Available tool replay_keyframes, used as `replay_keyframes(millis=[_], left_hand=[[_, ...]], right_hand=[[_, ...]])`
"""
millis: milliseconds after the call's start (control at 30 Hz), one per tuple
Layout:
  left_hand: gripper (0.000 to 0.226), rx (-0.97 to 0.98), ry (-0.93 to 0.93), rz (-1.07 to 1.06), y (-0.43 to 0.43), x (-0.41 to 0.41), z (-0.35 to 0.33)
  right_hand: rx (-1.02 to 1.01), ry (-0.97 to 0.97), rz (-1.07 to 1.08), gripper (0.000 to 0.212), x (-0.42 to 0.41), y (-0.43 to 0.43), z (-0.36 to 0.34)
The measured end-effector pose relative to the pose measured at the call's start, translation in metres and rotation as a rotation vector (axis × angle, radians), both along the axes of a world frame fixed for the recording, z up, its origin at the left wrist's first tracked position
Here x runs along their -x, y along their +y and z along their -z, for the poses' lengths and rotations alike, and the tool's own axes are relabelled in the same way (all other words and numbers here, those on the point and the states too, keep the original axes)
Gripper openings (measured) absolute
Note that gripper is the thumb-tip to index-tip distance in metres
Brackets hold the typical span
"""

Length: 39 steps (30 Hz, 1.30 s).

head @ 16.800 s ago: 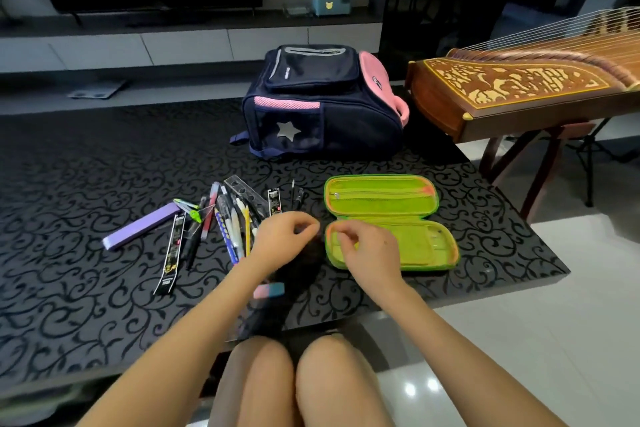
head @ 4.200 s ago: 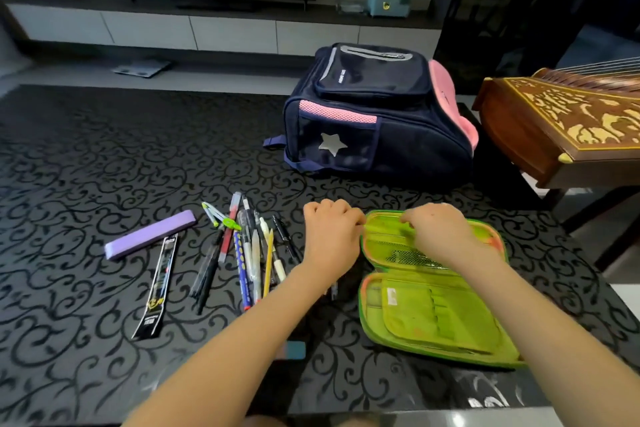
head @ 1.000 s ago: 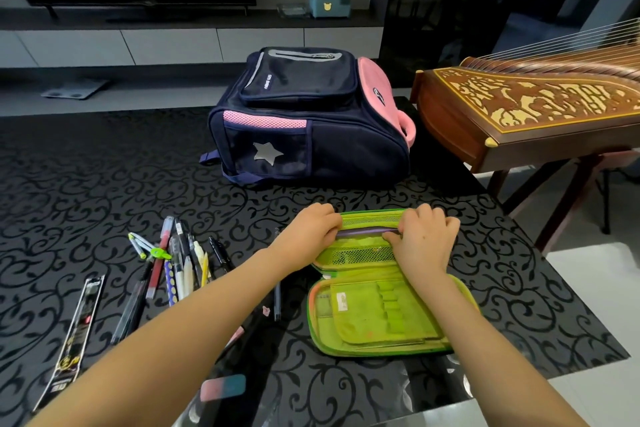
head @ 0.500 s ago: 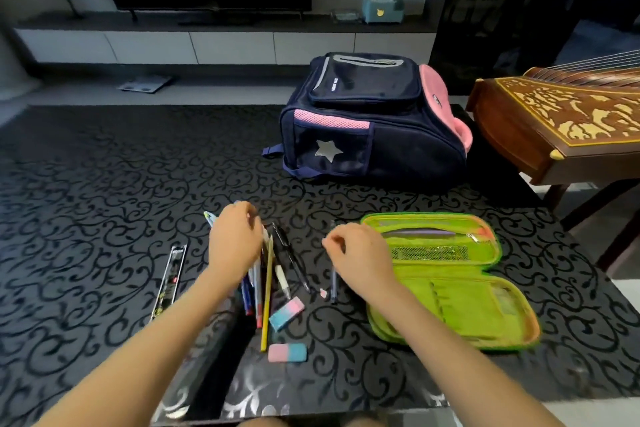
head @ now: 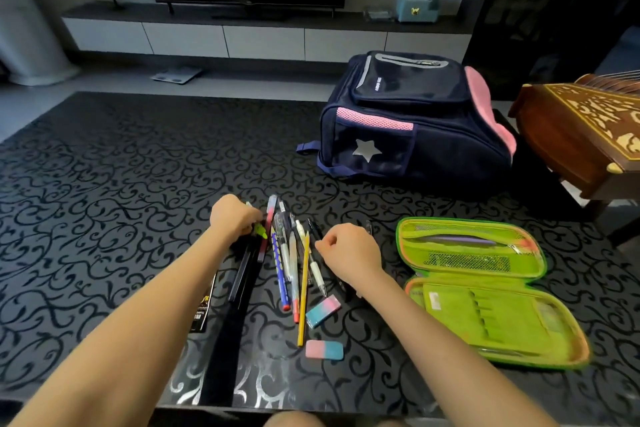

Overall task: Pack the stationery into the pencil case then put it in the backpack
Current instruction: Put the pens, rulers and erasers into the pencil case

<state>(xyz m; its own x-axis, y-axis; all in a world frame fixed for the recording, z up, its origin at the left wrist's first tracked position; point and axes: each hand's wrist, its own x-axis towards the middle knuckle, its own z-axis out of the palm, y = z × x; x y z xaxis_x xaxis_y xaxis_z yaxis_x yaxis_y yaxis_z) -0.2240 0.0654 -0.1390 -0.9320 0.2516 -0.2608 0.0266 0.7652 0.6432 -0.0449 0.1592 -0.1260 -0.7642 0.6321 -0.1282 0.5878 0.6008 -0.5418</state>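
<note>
Now the green pencil case (head: 502,319) lies open on the bench (head: 104,184), right of the loose pens (head: 292,264) and two erasers (head: 323,349). The left grip (head: 235,219) clamps the pile's left edge; the right grip (head: 349,250) is curled beside them, hold unclear. Behind sits the backpack (head: 415,122).

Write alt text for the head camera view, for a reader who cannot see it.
A person's left hand grips the left edge of a pile of pens and pencils on a black patterned table, the right hand curled at its right edge. An open green pencil case lies to the right, a navy backpack behind.
</note>
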Motion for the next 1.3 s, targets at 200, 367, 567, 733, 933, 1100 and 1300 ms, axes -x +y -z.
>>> replay_keyframes(millis=[200,367,567,733,933,1100,1300], left_hand=[[0.013,-0.345,-0.057,0.236,-0.006,-0.041,-0.037],[0.025,-0.311,0.189,0.718,0.029,-0.124,-0.055],[0.027,-0.352,0.246,0.889,0.084,-0.168,-0.042],[0.028,-0.001,0.527,1.028,0.129,-0.188,-0.010],[0.026,0.272,0.704,1.068,0.151,-0.202,0.001],[0.021,0.360,0.712,1.112,0.151,-0.198,-0.002],[0.018,0.307,0.899,1.099,0.147,-0.206,0.009]], right_hand=[[0.306,0.256,0.092,0.038,-0.026,-0.001,-0.009],[0.626,0.627,0.292,0.019,-0.057,0.021,-0.025],[0.292,0.693,0.460,0.020,-0.117,0.089,-0.032],[-0.012,0.567,0.467,0.016,-0.147,0.153,-0.031],[-0.078,0.443,0.294,0.011,-0.135,0.167,-0.016],[-0.412,-0.058,-0.044,0.019,-0.126,0.168,-0.017],[-0.441,-0.242,-0.038,0.021,-0.122,0.162,-0.017]])
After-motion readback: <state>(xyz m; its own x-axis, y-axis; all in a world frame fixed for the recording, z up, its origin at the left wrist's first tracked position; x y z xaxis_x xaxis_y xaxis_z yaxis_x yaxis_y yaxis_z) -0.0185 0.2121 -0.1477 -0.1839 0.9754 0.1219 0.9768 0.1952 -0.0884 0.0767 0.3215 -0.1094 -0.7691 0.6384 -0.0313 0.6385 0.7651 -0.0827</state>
